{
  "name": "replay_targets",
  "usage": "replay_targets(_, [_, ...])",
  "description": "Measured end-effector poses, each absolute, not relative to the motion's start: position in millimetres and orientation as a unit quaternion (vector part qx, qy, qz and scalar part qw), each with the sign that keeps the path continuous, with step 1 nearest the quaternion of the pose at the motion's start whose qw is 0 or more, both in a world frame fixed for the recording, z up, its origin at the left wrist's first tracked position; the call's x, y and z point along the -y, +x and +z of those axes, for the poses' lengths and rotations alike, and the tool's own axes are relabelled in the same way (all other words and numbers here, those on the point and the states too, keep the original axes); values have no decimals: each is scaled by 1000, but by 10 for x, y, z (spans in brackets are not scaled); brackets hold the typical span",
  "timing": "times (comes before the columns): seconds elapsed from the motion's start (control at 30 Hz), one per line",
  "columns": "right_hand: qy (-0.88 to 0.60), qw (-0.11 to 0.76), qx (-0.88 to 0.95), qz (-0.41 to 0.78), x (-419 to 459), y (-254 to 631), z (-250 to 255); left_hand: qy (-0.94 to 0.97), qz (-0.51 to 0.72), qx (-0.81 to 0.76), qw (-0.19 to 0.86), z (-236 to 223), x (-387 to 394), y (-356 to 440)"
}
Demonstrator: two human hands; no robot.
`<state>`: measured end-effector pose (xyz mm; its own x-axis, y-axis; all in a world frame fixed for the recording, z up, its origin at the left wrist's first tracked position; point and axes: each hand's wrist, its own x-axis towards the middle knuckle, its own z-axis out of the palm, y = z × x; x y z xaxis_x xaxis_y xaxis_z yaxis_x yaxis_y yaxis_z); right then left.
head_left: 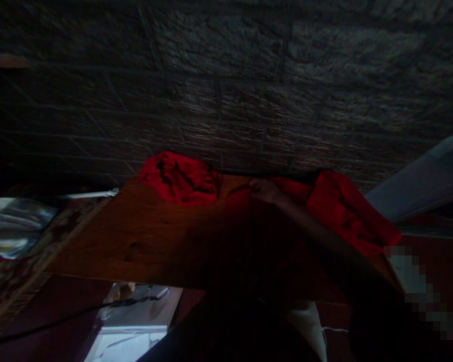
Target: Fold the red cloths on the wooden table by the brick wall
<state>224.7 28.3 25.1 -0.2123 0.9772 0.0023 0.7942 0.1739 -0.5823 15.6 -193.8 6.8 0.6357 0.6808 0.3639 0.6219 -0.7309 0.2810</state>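
Note:
My right hand [266,190] reaches across a low wooden table [109,241], its fingers closed on the upper edge of a red cloth [237,201]. The cloth's near part sinks into deep shadow, so its shape is hard to make out. Just right of the hand, bunched red fabric [340,211] lies over the table's right end; whether it joins the held cloth I cannot tell. A crumpled red cloth bundle [179,178] rests apart at the far left of the tabletop. My left hand does not show; the area before my body is nearly black.
A stone-block wall [219,100] rises directly behind the table. A patterned rug [18,281] and a shiny plastic package [17,226] are on the left. Below the table's near edge are a pale box [139,311] and a dark cable [71,317].

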Motion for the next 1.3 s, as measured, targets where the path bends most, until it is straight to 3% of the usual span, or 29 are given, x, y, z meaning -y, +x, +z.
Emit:
replay_targets(0.3, [-597,208,739,233,-392,2339,-49,905,223,-357,62,76,1947,154])
replay_targets(0.53, [-399,188,882,164,-453,2346,44,905,223,-359,55,89,1936,153])
replay_targets(0.67, [-432,179,869,165,-416,2369,12,902,222,-366,53,82,1949,155])
replay_targets(0.93, [-499,246,802,218,-381,2372,-26,902,214,-371,60,91,1917,166])
replay_targets(1.13, [-517,65,818,244,-527,2432,451,896,216,-382,62,142,2013,137])
replay_targets(1.3, [-494,83,860,97,-442,2057,482,890,219,-395,65,140,2234,148])
